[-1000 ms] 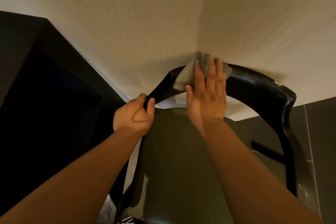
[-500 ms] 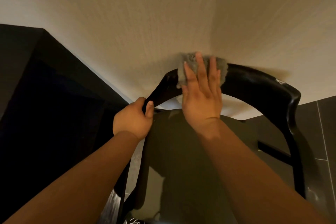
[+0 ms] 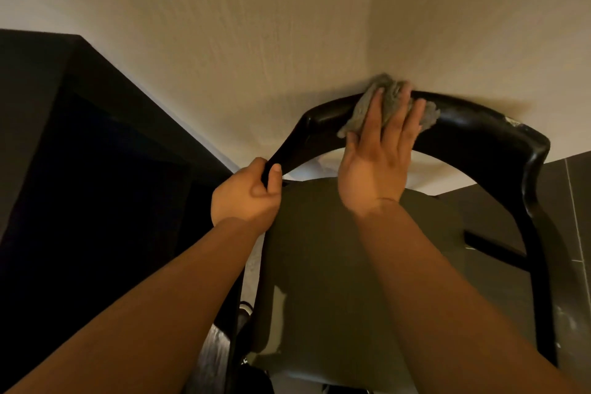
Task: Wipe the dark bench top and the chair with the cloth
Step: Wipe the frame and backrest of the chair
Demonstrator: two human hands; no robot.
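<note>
**Cloth pressed flat on the chair's top rail**

The right hand (image 3: 375, 166) lies open and flat, fingers (image 3: 372, 120) extended and only slightly spread, pressing a crumpled grey cloth (image 3: 388, 107) against the curved, glossy black top rail of the chair (image 3: 473, 128). The cloth sits directly under the fingertips and bulges out past them on both sides, with a ragged edge hanging off just left of the index finger and a clump showing right of the little finger. The rail runs on well beyond the cloth to the right of the fingers, where a small pale chip marks its surface near the corner.

The left hand (image 3: 246, 198) is closed in a fist-like grip around the left end of the same rail, where it narrows and bends down; the thumb wraps over the front and the other fingers curl behind it. Just right of that thumb, and below the right palm, lies the chair's dull olive-green seat (image 3: 335, 265).

Well left of the gripping fingers runs the dark bench top (image 3: 35, 112), touched by neither hand. Beyond the right fingertips the rail meets the cream textured wall (image 3: 256, 25). Dark floor tiles (image 3: 563, 201) show to the right of the chair.
</note>
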